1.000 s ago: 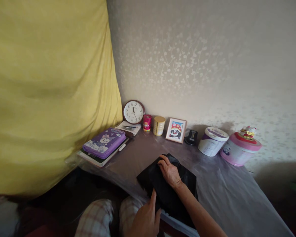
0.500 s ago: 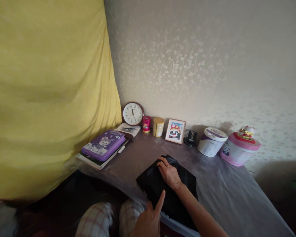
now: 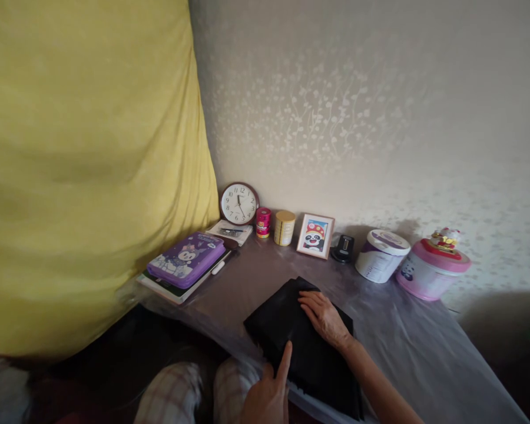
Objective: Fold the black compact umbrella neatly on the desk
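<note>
A black folded sheet [image 3: 287,318], thin fabric or plastic, lies at the near edge of the table; its exact kind I cannot make out. My right hand [image 3: 324,318] rests flat on its upper right part, fingers stretched out and pointing up-left. My left hand [image 3: 267,391] is at the sheet's near edge, its index finger stretched across the black surface and its thumb apart. The remaining fingers of that hand are mostly hidden.
Along the wall stand a clock [image 3: 239,203], a pink can [image 3: 263,222], a yellow-lidded can [image 3: 284,228], a panda picture frame [image 3: 315,236], a black device [image 3: 343,248], a white tub [image 3: 382,256] and a pink tub [image 3: 433,271]. A purple case [image 3: 185,259] lies left.
My right hand has slid right across the black sheet, and the sheet's upper right part looks flatter. My left hand has barely moved.
</note>
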Motion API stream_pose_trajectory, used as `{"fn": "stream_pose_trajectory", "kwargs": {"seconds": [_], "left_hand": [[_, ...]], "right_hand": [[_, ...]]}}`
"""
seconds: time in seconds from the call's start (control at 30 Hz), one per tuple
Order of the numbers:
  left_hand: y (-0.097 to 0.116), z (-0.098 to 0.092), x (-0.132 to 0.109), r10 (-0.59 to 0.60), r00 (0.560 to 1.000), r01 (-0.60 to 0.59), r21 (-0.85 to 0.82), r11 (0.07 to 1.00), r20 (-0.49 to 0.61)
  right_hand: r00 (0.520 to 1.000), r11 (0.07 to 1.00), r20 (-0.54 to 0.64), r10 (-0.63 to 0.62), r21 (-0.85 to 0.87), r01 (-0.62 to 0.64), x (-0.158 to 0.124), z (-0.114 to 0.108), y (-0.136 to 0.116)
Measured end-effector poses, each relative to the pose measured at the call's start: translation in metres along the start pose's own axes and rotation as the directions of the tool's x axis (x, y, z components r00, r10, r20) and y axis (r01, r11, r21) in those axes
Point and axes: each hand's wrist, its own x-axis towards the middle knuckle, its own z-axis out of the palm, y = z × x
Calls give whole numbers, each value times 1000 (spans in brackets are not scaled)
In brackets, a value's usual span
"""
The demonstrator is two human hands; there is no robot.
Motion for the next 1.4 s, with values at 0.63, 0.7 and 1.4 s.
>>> {"fn": "stream_pose_trajectory", "kwargs": {"seconds": [0.63,0.7,1.4], "left_hand": [[-1,10,7,-61,998,61,19,998,-19],[-2,12,9,-60,998,61,26,998,-16],[-1,27,19,-113,990,124,142,982,-82]], "right_hand": [[905,905,146,398,100,-414,52,7,53],[886,890,204,417,105,-443,62,9,60],[806,779,210,554,211,-590,79,33,55]]}}
